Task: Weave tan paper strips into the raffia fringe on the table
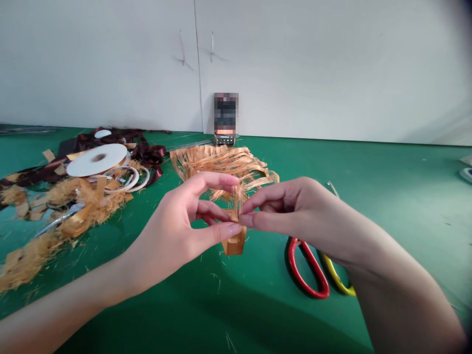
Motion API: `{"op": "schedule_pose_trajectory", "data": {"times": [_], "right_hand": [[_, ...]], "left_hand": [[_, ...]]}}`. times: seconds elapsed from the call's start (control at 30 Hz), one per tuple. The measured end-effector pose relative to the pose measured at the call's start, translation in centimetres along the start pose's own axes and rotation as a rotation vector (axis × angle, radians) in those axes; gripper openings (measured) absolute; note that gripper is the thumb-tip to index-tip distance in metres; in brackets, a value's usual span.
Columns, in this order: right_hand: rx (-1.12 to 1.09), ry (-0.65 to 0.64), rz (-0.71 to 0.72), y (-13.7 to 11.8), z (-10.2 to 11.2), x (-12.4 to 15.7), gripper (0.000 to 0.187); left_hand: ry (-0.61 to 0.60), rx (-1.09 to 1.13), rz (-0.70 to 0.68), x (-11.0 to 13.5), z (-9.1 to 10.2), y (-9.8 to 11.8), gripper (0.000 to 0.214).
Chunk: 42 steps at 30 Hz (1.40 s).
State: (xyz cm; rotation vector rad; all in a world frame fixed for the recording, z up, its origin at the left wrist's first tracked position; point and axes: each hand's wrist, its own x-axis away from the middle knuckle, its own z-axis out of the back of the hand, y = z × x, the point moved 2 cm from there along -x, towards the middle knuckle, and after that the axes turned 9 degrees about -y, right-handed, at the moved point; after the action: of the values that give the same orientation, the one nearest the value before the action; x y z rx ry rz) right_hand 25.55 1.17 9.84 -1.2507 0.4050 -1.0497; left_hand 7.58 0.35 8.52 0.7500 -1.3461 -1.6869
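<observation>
My left hand (184, 221) and my right hand (295, 211) meet above the green table, both pinching one small piece of orange-gold ribbon (235, 243). The ribbon's lower end hangs below my fingers; its upper end is frayed into loose threads that rise between my fingertips. Behind my hands lies a pile of frayed gold ribbon strips (221, 164). Scissors with a red and a yellow handle (313, 275) lie on the table, partly hidden under my right wrist.
At the left, a white ribbon spool (96, 160) sits among dark brown ribbon (143, 152), gold scraps and frayed fibre (73, 201). A small blurred device (225, 119) stands against the white wall. The green table surface (368, 172) stretches to the right.
</observation>
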Motion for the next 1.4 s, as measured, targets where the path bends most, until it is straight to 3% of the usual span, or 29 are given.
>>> {"op": "schedule_pose_trajectory", "data": {"times": [0.43,0.8,1.07,1.27,1.4], "right_hand": [[-0.208,-0.021,-0.040,-0.16,0.30,0.01,0.008],[-0.212,0.065,-0.021,-0.14,0.85,0.43,0.012],[-0.097,0.137,-0.008,-0.13,0.95,0.41,0.024],[-0.094,0.190,0.025,-0.43,0.65,0.58,0.021],[-0.135,0.215,0.072,-0.80,0.42,0.81,0.017]], "left_hand": [[-0.006,-0.010,0.057,-0.03,-0.21,-0.06,0.042],[0.023,-0.032,0.056,0.00,-0.09,-0.15,0.042],[0.017,-0.068,0.064,-0.09,-0.14,0.05,0.044],[0.022,-0.065,0.070,-0.09,-0.18,0.20,0.045],[0.046,-0.028,0.038,-0.24,-0.16,0.04,0.035]]}}
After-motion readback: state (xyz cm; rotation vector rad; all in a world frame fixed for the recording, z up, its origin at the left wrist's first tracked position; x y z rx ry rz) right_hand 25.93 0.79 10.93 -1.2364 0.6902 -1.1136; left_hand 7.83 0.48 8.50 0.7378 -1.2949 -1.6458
